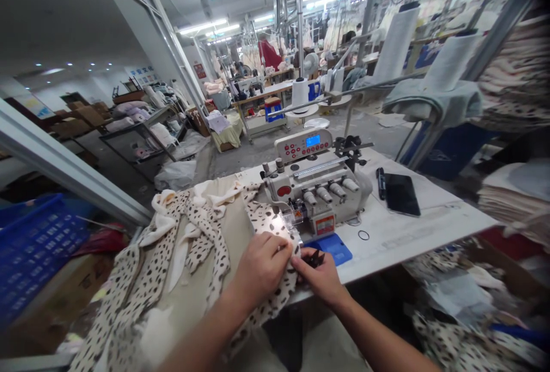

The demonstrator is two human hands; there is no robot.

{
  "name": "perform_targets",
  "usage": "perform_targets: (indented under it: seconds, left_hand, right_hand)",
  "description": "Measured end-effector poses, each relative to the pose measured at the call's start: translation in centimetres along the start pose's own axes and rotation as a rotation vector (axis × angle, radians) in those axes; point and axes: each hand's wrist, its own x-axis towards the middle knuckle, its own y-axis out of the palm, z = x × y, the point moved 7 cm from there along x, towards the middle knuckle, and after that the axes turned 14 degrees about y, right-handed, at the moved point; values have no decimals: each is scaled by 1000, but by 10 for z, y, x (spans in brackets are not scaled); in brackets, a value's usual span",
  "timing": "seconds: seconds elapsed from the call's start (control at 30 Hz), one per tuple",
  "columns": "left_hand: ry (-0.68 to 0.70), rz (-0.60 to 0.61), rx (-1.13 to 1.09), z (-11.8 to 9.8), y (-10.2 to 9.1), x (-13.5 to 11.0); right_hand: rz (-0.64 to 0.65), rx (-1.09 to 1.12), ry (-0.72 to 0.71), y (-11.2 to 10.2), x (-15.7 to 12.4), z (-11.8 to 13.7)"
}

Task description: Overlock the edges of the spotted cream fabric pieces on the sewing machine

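A white overlock sewing machine (322, 174) with a lit blue display stands on the worktable. Cream fabric with dark spots (262, 217) lies at its needle end, under a bright lamp spot, and hangs over the front edge. Fingers bent, my left hand (263, 264) grips this fabric just in front of the machine. My right hand (321, 280) pinches the fabric's right edge between thumb and fingers, close beside my left. A dark pointed object (314, 258) rests within the right fingers; its kind is partly hidden. More spotted fabric strips (158, 257) spread over the left of the table.
On the white tabletop (412, 240) lie a black phone (400, 193), a black ring (363, 235) and a blue pad (337, 250). Thread cones (395, 39) stand behind. A blue basket (34, 251) is at left; fabric scraps (464, 303) fill the lower right.
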Motion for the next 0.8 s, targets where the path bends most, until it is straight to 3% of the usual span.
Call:
perform_targets:
  seconds: [0.23, 0.53, 0.67, 0.8]
  left_hand:
    - [-17, 21, -13, 3, 3, 4]
    - [-27, 97, -8, 5, 8, 7]
    - [-30, 97, 1, 6, 6, 7]
    - [-26, 64, -6, 6, 4, 6]
  right_hand:
    - [-27, 52, -5, -3, 4, -7]
    - [66, -60, -81, 5, 3, -3]
    - [36, -128, -94, 5, 2, -1]
    - [6, -42, -87, 3, 1, 0]
